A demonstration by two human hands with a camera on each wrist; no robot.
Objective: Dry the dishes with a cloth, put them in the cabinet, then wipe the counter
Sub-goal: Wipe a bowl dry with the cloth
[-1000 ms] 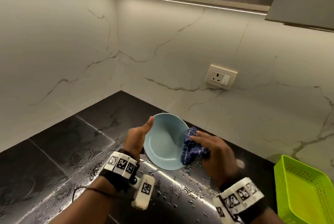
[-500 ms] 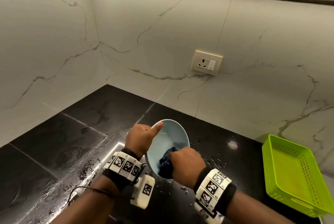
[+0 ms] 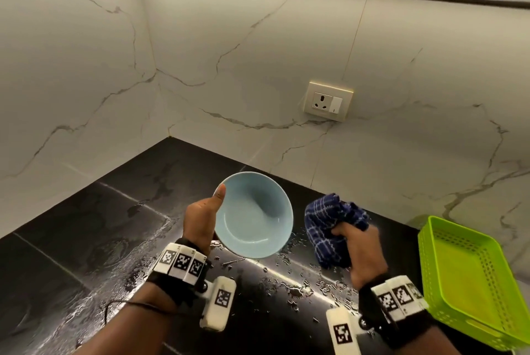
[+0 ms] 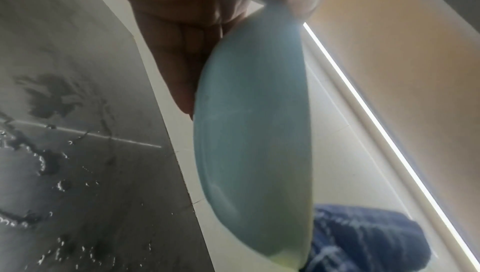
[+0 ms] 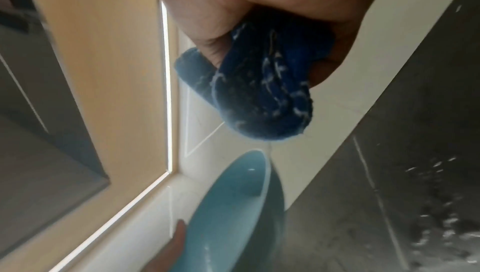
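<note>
While the left hand (image 3: 200,220) grips the pale blue bowl (image 3: 253,215) by its rim, thumb hooked over the top edge and fingers curled behind the outer wall, the bowl hangs tilted above the wet black tabletop (image 3: 86,240), its hollow facing the person. The right hand (image 3: 362,253) clenches a bunched blue checked cloth (image 3: 329,225), held just beside the bowl and clear of it. Seen from the left wrist, the bowl's underside (image 4: 249,132) shows no obvious drops, though that view is too soft to be sure; from the right wrist a small glint sits inside the basin (image 5: 233,204), which may be leftover water or only a reflection.

Judging by this, drying is the step in hand and the inside looks close to done. To finish well, the cloth should go round the outside and the foot ring, with the left hand turning the bowl so the patch under the thumb also gets wiped. A fresh, drier fold of cloth would work better than the crumpled wad. Keep the bowl off the tabletop, since scattered droplets (image 3: 286,283) lie right beneath it and would wet it again. A green perforated basket (image 3: 473,283) stands to the right.
</note>
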